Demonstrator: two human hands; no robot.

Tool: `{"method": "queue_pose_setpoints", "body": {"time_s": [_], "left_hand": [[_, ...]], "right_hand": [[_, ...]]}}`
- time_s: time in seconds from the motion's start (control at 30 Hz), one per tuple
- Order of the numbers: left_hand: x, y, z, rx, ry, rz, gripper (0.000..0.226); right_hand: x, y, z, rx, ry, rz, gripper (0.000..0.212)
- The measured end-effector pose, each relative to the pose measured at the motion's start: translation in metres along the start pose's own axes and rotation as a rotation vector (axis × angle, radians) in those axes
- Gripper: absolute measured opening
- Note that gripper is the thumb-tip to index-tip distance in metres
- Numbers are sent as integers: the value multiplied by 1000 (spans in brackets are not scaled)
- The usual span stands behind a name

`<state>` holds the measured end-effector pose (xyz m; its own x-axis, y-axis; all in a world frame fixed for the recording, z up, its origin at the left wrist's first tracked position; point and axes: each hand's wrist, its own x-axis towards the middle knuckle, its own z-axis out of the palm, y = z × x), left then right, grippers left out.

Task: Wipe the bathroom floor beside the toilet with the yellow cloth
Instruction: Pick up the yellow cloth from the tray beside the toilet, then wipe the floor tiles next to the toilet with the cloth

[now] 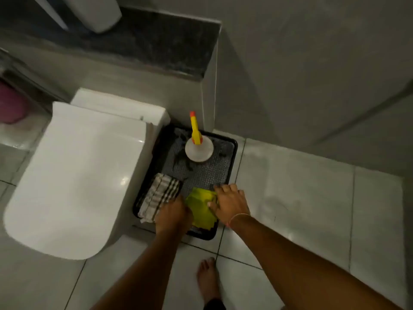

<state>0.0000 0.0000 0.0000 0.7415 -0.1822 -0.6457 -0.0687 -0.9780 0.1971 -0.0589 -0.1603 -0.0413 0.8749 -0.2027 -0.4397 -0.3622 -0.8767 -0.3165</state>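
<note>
The yellow cloth (pixel 201 208) lies folded in the near right corner of a black tray (pixel 233 153) that sits on the floor right of the white toilet (pixel 73 171). My left hand (pixel 173 217) rests on the cloth's left edge, fingers curled onto it. My right hand (pixel 231 203) presses on its right side, thumb on the cloth and fingers spread over the tray's rim. The pale tiled floor (pixel 290 193) stretches to the right of the tray.
In the tray stand a white spray bottle (pixel 199 149) with a yellow and orange nozzle, and a striped grey cloth (pixel 158 194) at the near left. My bare foot (pixel 207 278) is on the tiles below. A grey wall ledge (pixel 156 41) rises behind; a pink bin (pixel 11 106) sits far left.
</note>
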Motion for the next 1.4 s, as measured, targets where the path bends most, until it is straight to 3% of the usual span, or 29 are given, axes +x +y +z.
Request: {"method": "queue_pose_setpoints", "body": {"time_s": [0.2, 0.57, 0.77, 0.9, 1.07, 1.17, 1.2, 1.3, 1.4], "left_hand": [[21, -6, 35, -38, -17, -39, 49], [38, -8, 43, -135, 5, -139, 36], [17, 11, 25, -284, 124, -80, 19], [-6, 52, 18, -421, 182, 24, 22], [-38, 118, 54, -628, -19, 104, 26], [-57, 162, 104, -686, -140, 129, 6], [-59, 171, 122, -677, -168, 123, 13], [-63, 196, 189, -581, -248, 120, 20], [-49, 203, 257, -478, -353, 98, 11]], "right_hand": [[32, 2, 32, -119, 54, -102, 61], [41, 4, 37, 48, 69, -63, 42], [18, 12, 9, 353, 138, 40, 35], [-12, 45, -31, 812, 154, 140, 24], [-78, 123, -62, 1388, 170, 331, 29], [-122, 174, -47, 1707, 177, 502, 30], [-133, 186, -37, 1783, 151, 556, 29], [-163, 234, 7, 1817, 89, 713, 28], [-178, 276, 67, 1793, 131, 858, 26]]}}
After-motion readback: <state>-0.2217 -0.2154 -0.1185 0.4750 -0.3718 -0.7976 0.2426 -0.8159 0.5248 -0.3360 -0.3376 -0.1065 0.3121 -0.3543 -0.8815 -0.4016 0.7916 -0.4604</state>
